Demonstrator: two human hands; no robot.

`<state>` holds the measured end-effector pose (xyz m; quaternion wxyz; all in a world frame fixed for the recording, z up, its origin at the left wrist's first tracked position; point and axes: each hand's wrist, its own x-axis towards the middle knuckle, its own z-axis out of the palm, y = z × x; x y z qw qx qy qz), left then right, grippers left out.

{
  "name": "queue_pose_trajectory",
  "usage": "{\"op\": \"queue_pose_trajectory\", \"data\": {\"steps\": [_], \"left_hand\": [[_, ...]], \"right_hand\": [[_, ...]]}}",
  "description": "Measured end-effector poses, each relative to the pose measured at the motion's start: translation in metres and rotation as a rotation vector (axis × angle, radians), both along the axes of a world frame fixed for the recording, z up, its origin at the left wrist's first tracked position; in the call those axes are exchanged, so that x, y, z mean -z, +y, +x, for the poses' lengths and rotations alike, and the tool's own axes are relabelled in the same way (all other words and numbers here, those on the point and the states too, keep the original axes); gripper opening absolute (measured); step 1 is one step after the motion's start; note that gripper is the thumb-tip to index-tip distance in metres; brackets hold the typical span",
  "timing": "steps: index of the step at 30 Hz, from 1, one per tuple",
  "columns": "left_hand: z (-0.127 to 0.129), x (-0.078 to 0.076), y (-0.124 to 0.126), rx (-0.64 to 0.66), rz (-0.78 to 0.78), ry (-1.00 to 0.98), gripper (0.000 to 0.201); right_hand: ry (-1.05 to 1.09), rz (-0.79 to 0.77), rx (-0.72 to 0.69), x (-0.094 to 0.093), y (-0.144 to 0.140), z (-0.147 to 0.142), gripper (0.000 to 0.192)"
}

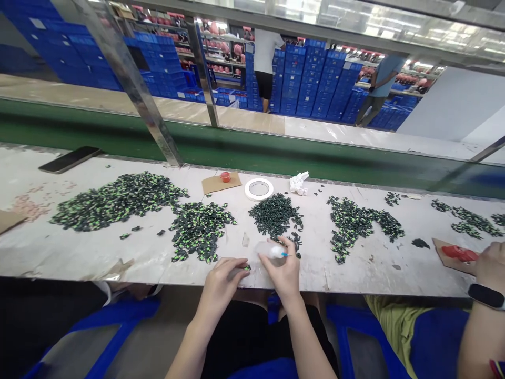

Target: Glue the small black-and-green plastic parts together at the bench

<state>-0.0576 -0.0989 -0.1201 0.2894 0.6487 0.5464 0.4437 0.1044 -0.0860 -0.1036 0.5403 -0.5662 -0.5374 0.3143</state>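
Observation:
My left hand (225,275) is closed in a pinch near the table's front edge. Between its fingertips is a small black and green piece (247,268). Held in my right hand (284,268) is a small translucent squeeze bottle (269,250) with a blue tip (284,254), lying sideways across the fingers; the bottle is blurred. Just beyond that hand lies a pile of small dark pieces (274,213). Closest to my left hand on the table is a pile of black and green pieces (200,231).
A bigger black-green pile (118,200) and a phone (71,159) lie left. At the back are a tape roll (248,190), a red cap (225,177) on cardboard and crumpled tissue (299,182). Another pile (351,223) lies right, near a co-worker's arm (489,279).

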Motion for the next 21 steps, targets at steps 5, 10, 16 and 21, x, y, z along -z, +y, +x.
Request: {"op": "queue_pose_trajectory", "data": {"steps": [5,10,16,21], "left_hand": [[-0.007,0.01,0.002,-0.041,0.068,0.038,0.017],[-0.01,0.011,0.003,-0.037,0.052,0.136,0.023],[-0.012,0.012,0.001,-0.007,0.06,0.139,0.023],[-0.008,0.006,-0.001,-0.017,0.021,0.064,0.022]], "right_hand": [[-0.196,0.036,-0.015,0.008,0.013,-0.017,0.048],[-0.307,0.093,-0.051,0.007,0.009,-0.011,0.066],[-0.417,0.107,0.267,-0.002,0.003,0.052,0.037],[-0.539,-0.039,0.391,0.002,0.013,0.079,0.033]]}}
